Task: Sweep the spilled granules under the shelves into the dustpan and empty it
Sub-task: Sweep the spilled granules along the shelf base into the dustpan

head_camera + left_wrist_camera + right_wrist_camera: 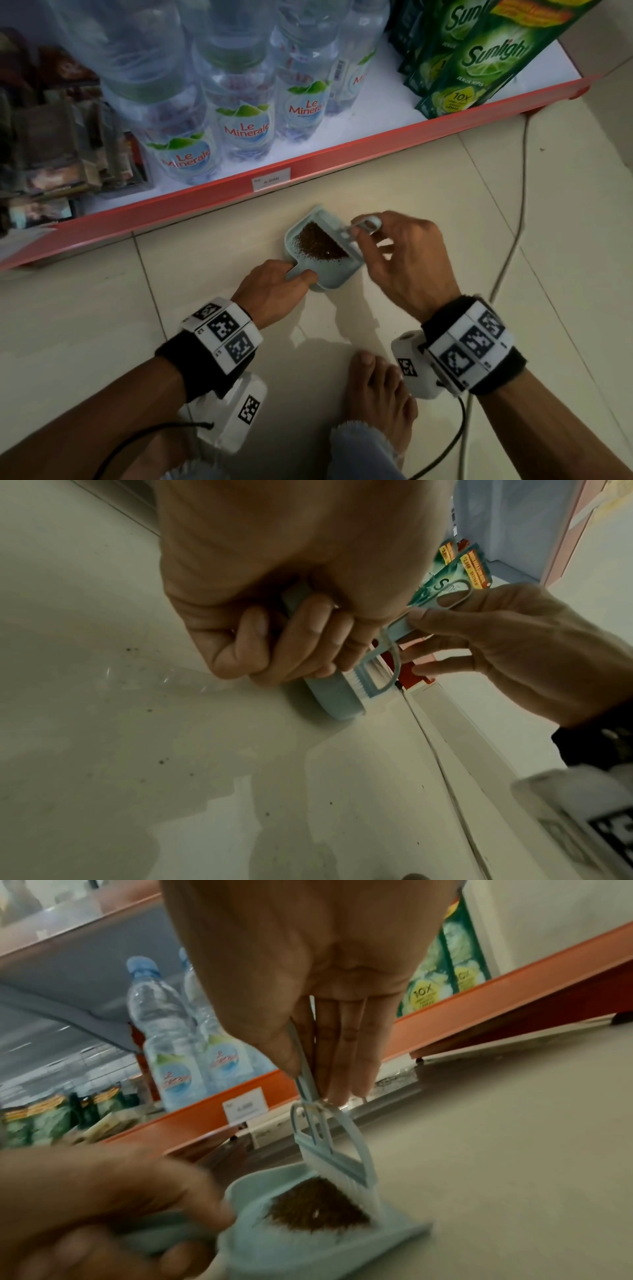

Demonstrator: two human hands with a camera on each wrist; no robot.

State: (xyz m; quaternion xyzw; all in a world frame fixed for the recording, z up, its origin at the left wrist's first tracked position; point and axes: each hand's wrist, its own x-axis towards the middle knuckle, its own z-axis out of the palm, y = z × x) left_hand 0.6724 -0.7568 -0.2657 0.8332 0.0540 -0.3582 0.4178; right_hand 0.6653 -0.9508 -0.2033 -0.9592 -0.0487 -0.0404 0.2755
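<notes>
A small pale blue dustpan (294, 240) lies on the tiled floor in front of the bottom shelf, with a pile of brown granules (318, 241) heaped inside it. My left hand (274, 286) grips the dustpan's short handle (294, 599). My right hand (397, 253) pinches the thin handle of a small pale blue brush (349, 236) between thumb and fingers. The brush's white bristles (346, 1175) stand at the pan's open edge against the granules (315, 1207). In the left wrist view the dustpan (329, 696) rests on the floor under my curled fingers, and a few dark specks dot the tiles.
A red-edged bottom shelf (308, 161) runs across the back, carrying water bottles (243, 123) and green detergent pouches (479, 65). A pale cable (513, 240) trails over the floor at right. My bare foot (380, 401) is planted near the front.
</notes>
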